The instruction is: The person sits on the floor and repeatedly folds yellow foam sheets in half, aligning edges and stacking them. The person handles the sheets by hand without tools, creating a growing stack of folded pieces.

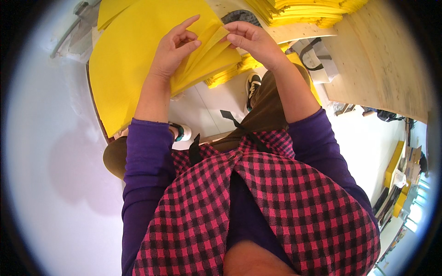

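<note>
A large yellow sheet (131, 57), soft and felt-like, lies in front of me with several layers fanned at its right edge. My right hand (255, 43) has thumb and fingers closed on a lifted corner of the top layer. Just left of that fold, my left hand (174, 49) rests over the sheet, its index finger stretched out and its thumb apart from it. Nothing shows between the left fingers, though the lower ones are curled.
Stacked yellow sheets (308, 13) stand at the far right, beside a tall plywood panel (384, 55). A dark grey rounded thing (241, 18) sits behind my right hand. Below the panel's near side is a white bag (322, 64) with dark handles. My shoe (252, 87) shows on the floor.
</note>
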The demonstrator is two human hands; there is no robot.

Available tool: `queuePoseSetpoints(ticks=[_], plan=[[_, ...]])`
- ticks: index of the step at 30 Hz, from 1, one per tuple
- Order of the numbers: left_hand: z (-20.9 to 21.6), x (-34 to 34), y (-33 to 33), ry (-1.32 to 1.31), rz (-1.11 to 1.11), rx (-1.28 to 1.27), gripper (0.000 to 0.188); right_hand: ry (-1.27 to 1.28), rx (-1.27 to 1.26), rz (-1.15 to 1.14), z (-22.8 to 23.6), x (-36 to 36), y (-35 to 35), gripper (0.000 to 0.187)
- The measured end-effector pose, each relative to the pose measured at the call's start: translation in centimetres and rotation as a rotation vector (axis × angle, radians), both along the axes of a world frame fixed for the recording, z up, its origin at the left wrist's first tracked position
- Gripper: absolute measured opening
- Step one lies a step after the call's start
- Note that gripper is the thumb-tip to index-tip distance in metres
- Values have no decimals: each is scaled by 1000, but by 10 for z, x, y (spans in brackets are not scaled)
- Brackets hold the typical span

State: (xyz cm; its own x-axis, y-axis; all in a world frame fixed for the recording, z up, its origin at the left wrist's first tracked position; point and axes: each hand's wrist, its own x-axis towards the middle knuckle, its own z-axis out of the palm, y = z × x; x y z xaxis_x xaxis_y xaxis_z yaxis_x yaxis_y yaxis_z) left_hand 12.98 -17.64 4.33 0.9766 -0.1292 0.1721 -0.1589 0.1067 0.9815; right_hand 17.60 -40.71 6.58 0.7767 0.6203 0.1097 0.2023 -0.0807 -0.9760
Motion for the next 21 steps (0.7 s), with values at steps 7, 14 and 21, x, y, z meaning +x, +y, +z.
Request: queuePoseSetpoints(ticks=[7,14,21], plan=[[0,1,-1,7,21,24,60,-41,28,-80,0,6,5,31],[2,2,-1,18,20,39,60,60,43,-207,-6,1,9,29],[3,1,-1,16,25,50,60,-8,3,-206,-1,-5,10,29]])
